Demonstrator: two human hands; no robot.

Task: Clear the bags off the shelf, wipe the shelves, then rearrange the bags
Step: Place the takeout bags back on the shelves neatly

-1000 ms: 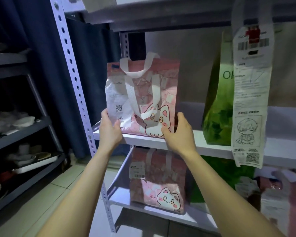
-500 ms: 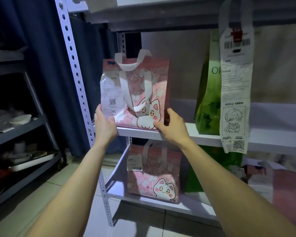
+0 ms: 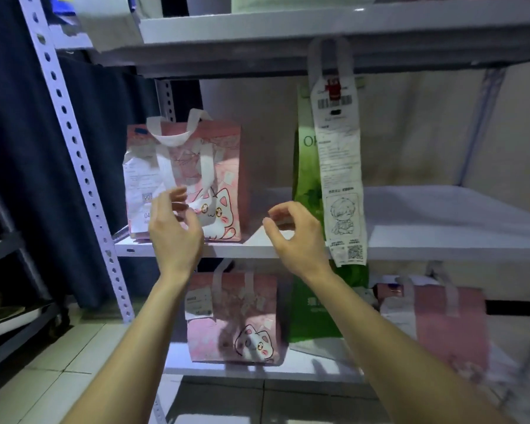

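A pink cat-print bag point(image 3: 196, 166) with white handles and a paper receipt stands upright at the left end of the middle white shelf point(image 3: 441, 240). My left hand point(image 3: 173, 228) hovers in front of the bag's lower left, fingers loosely curled and holding nothing. My right hand point(image 3: 297, 237) hangs to the right of the bag over the shelf edge, also loosely curled and empty. A green bag point(image 3: 306, 179) stands further right on the same shelf, with a long white receipt point(image 3: 340, 166) hanging in front of it.
On the lower shelf stand a second pink cat bag point(image 3: 233, 319), a green bag point(image 3: 318, 313) and another pink bag point(image 3: 441, 325). A perforated grey upright point(image 3: 74, 154) frames the left side. A dark rack with dishes point(image 3: 10, 316) stands at far left.
Both hands held the pink cat bag at its lower corners; now they have let go and drawn back slightly. The bag stands on the middle shelf by itself.
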